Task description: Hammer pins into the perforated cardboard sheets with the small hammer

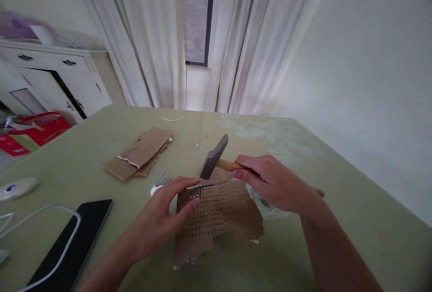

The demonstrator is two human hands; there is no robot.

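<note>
My right hand (275, 184) is closed around the wooden handle of a hammer (214, 159), whose dark metal head hangs just above the far edge of a torn piece of cardboard (219, 217) full of small holes. My left hand (162, 220) rests at the cardboard's left edge, thumb and forefinger pinched on a small nail (193, 198) standing on the board. A blue line runs across the cardboard near its top. The cardboard lies on a green table (337, 220).
Several loose nails (163, 181) lie on a white lid just left of the cardboard. More perforated cardboard pieces (140, 152) sit farther back left. A black tablet (67, 242) with a white cable, and a white device (16, 187), are at the left. Curtains and wall stand behind.
</note>
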